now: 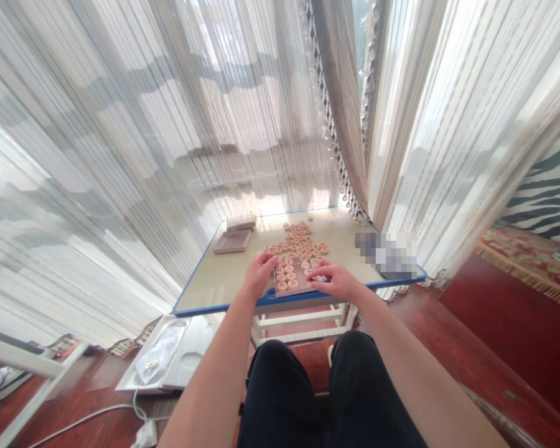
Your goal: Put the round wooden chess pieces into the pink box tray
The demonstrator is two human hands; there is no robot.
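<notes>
A shallow box (298, 277) lies at the table's near edge, with round wooden xiangqi pieces in it. Red-marked pieces (282, 278) fill columns on its left, others stand along its right side, and bare box floor shows between. My left hand (260, 270) grips the box's upper left edge, fingers closed. At the right side of the box, my right hand (335, 279) has its fingertips pinched on a piece (310, 278), mostly covered by the fingers. Just beyond the box, many loose xiangqi pieces (298, 238) lie scattered and heaped.
The blue-edged table (200, 289) stands against sheer curtains (168, 124). An empty tray (232, 241) and another box (241, 221) sit at its back left. A blurred-out item (392, 255) lies at the right. An open white box (163, 351) is low at the left.
</notes>
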